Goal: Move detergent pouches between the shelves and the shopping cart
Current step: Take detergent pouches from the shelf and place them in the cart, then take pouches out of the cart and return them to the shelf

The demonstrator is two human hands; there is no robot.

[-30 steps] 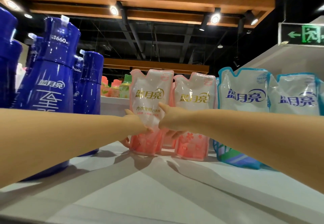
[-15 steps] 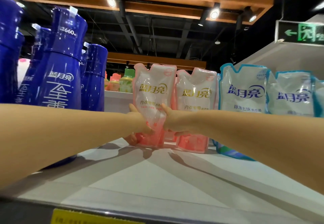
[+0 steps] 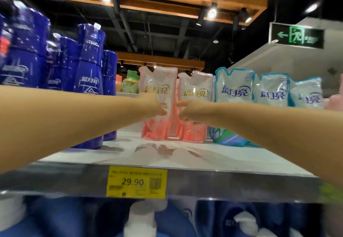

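Observation:
Two pink detergent pouches stand side by side at the back of the white top shelf [image 3: 204, 155]. Both my arms reach over the shelf to the left pink pouch [image 3: 158, 82]. My left hand [image 3: 152, 105] lies against its front with the thumb on the film, and my right hand [image 3: 191, 109] holds its right edge in front of the right pink pouch [image 3: 197, 88]. The fingers behind the pouch are hidden. The pouch stands upright with its base on the shelf.
Tall blue detergent bottles [image 3: 89, 69] crowd the shelf's left side. Blue-and-white pouches [image 3: 234, 88] stand in a row on the right. A yellow price tag [image 3: 136, 182] is fixed to the shelf's front edge, and more blue packs fill the shelf below.
The view has dropped and pulled back, so the shelf edge and price tag now show. The pink pouch sits farther back on the shelf, with both hands still on it.

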